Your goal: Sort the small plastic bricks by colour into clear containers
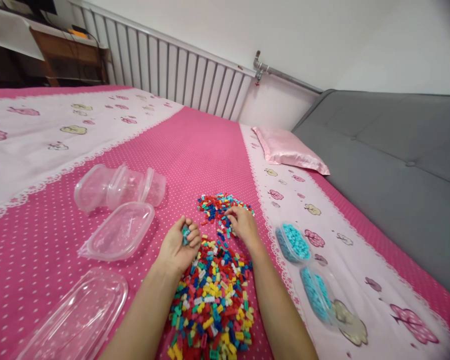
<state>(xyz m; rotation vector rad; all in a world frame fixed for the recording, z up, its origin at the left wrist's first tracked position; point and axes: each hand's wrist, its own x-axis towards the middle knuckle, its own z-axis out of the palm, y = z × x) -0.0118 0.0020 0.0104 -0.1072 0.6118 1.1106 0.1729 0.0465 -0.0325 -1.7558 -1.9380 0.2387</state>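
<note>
My left hand (175, 248) is turned palm up with its fingers curled around several small teal toy bricks (185, 234). It hovers by the left side of a large heap of mixed-colour toy bricks (213, 300). My right hand (243, 226) reaches over a smaller, farther pile of bricks (212, 202), its fingertips drawn together at the near side; whatever they pinch is too small to make out. To the right, a clear plastic tub (285, 245) and a second clear tub (332, 292) hold only turquoise bricks.
Clear containers (125, 187) lie nested on their side at the left. Nearer are a clear plastic lid (122, 232) and a larger clear piece (78, 315). The pink bedspread (195, 145) lies under everything. A pillow (288, 150), grey headboard (390, 145) and radiator (172, 62) stand beyond.
</note>
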